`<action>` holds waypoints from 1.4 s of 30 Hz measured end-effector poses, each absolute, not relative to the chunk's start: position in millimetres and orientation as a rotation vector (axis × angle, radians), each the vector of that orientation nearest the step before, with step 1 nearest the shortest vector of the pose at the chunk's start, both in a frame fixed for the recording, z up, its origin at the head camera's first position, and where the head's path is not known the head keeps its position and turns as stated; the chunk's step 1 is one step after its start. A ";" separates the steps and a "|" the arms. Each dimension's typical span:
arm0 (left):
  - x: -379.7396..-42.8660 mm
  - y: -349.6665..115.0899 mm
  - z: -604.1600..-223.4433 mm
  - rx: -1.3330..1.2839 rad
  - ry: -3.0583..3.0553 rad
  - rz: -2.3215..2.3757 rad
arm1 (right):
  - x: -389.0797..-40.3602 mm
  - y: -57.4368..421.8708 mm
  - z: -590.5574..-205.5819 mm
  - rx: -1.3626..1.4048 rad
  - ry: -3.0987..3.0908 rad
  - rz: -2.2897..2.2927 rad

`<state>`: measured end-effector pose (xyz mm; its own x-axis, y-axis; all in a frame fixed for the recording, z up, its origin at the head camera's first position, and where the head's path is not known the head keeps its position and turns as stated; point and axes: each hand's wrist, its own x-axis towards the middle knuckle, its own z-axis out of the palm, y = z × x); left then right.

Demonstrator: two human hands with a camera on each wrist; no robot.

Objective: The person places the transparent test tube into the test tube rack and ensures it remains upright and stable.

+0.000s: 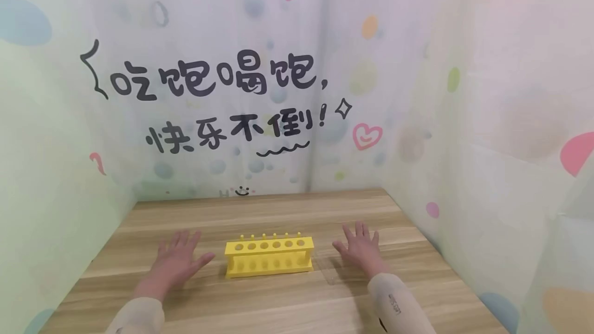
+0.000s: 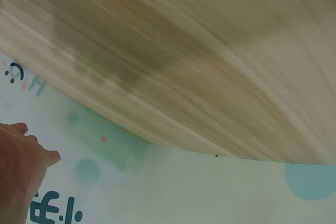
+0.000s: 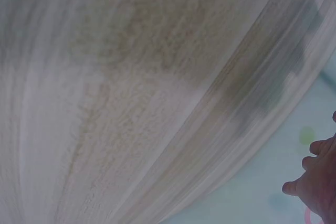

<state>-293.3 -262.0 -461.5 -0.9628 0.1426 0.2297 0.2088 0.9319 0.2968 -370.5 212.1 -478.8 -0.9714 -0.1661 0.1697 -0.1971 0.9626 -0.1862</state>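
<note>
A yellow test tube rack [image 1: 269, 245] stands upright in the middle of the wooden table, with a row of several round holes in its top plate and several pegs along its back. To its left, my left hand [image 1: 178, 259] is held with fingers spread and holds nothing. On the other side, my right hand [image 1: 362, 249] has its fingers apart and is likewise without any object. Between rack and right hand lies a faint, clear, slender thing [image 1: 328, 268], too transparent to make out fully. Wrist views catch only part of the left hand [image 2: 21, 166] and right hand [image 3: 317, 182].
The wood-grain table [image 1: 260, 305] meets a patterned back curtain [image 1: 223, 169] with dark lettering. Similar pale sheets rise along the left side [image 1: 55, 143] and the right side [image 1: 501, 169].
</note>
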 end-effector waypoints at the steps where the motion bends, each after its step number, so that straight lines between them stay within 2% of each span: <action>1: -293.5 -261.0 -461.6 -0.270 -2.880 -0.482 | -370.6 211.9 -479.2 0.274 -2.964 0.311; 23: -300.1 -228.4 -457.9 -0.453 -2.795 -0.489 | -371.7 205.1 -481.7 0.288 -2.960 0.330; 42: -303.6 -219.3 -458.0 -0.560 -2.745 -0.527 | -369.4 189.6 -475.8 0.319 -2.947 0.389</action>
